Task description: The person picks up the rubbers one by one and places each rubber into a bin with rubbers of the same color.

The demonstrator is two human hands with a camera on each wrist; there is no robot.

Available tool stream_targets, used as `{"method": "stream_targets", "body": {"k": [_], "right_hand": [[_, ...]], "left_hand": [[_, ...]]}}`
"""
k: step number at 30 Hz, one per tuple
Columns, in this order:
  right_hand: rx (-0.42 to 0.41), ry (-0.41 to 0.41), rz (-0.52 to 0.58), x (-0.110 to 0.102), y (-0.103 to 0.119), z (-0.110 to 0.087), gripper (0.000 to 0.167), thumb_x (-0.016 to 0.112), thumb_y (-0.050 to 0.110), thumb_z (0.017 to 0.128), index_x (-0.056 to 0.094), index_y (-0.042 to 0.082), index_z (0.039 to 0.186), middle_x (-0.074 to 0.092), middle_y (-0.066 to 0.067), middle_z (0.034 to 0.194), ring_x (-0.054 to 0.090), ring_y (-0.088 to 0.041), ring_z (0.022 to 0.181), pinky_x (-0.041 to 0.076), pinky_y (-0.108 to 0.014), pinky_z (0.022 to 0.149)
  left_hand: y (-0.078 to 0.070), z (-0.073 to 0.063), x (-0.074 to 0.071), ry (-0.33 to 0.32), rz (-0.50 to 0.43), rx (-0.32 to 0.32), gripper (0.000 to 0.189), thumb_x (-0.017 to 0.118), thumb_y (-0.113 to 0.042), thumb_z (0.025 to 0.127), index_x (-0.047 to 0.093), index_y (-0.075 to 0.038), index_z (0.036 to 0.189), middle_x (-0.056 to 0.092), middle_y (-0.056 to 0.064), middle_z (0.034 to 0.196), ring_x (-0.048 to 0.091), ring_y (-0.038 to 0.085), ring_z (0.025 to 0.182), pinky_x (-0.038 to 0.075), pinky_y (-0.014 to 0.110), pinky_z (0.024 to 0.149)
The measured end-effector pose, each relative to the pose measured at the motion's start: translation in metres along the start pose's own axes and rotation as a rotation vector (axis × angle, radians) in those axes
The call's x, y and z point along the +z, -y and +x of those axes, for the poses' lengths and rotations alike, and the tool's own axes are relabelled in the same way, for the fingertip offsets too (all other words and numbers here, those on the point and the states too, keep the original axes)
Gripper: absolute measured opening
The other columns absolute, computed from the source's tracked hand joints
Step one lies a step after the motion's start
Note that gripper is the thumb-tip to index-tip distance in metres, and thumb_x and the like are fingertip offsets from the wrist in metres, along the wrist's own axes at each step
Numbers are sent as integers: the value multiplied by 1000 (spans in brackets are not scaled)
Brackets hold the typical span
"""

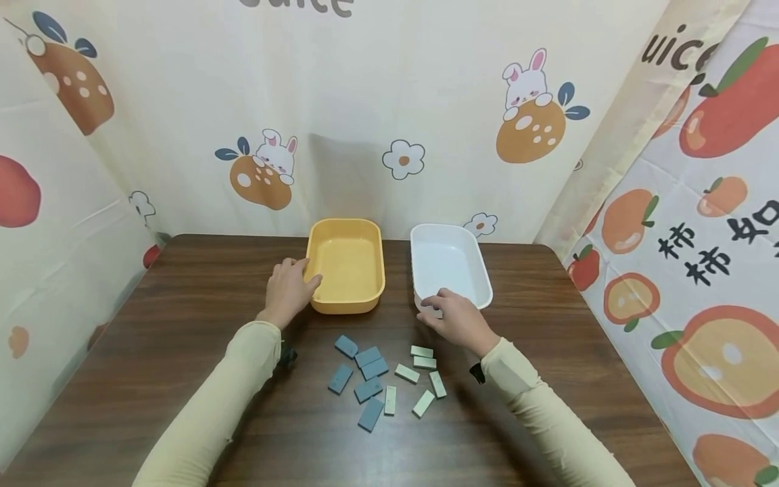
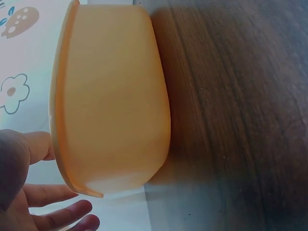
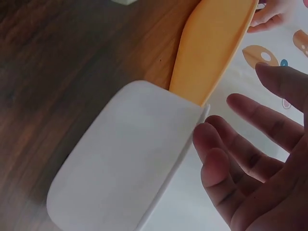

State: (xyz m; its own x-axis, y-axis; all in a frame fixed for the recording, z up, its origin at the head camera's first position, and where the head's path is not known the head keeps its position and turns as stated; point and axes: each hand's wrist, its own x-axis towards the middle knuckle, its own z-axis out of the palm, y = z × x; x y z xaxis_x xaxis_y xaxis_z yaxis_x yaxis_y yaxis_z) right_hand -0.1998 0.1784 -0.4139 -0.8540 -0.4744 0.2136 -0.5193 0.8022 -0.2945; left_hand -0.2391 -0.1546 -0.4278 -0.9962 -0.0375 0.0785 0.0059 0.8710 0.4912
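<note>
My left hand (image 1: 289,291) is at the left side of a yellow plastic bin (image 1: 345,308), its thumb and forefinger at the rim. In the left wrist view those fingers (image 2: 48,192) look relaxed and spread, not curled round the rim. Over the near-left edge of a white plastic bin (image 1: 450,260) is my right hand (image 1: 459,321), its fingers loosely bent with nothing between them. Whether it touches the rim I cannot tell. Nearer me lie several blue-grey rectangular blocks (image 1: 374,368) and several smaller pale green blocks (image 1: 406,373).
Both bins stand side by side at the back of the dark wooden table (image 1: 213,284), a narrow gap between them. Behind them hangs a printed curtain (image 1: 365,101). Another printed cloth (image 1: 700,203) borders the right side.
</note>
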Motion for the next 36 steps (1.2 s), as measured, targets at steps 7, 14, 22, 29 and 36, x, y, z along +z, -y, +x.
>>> {"method": "stream_targets", "body": {"k": [7,14,22,29,36], "right_hand": [[-7,117,2,5,3,-4,25,71,28,88,73,10,105,66,-6,91,61,-18,76,48,-30,66],[-55,193,14,15,-1,-9,21,73,27,87,74,11,99,64,-1,85,53,-9,70,44,-23,62],[-113,224,37,27,-4,-10,14,74,25,86,75,13,93,65,-1,83,48,-7,69,39,-20,60],[-111,240,60,32,-3,-10,11,74,25,86,75,15,90,64,4,80,48,-7,69,40,-21,60],[-94,263,33,37,-2,-13,9,73,26,86,74,17,86,59,3,78,46,-7,66,40,-21,58]], "left_hand": [[5,0,2,-26,-16,16,56,55,-35,96,51,2,137,53,26,130,48,42,114,42,56,95],[5,-2,2,-29,-19,21,54,55,-33,96,52,3,136,53,27,130,48,43,116,42,55,96],[6,-3,3,-37,-32,26,51,54,-32,97,53,2,136,53,26,131,48,43,118,42,56,97],[6,-5,4,-55,-55,31,48,50,-25,97,54,3,135,54,26,128,50,43,115,42,56,96],[7,-6,5,-88,-54,46,43,46,-15,95,57,3,133,57,26,122,54,42,111,43,54,94]]}}
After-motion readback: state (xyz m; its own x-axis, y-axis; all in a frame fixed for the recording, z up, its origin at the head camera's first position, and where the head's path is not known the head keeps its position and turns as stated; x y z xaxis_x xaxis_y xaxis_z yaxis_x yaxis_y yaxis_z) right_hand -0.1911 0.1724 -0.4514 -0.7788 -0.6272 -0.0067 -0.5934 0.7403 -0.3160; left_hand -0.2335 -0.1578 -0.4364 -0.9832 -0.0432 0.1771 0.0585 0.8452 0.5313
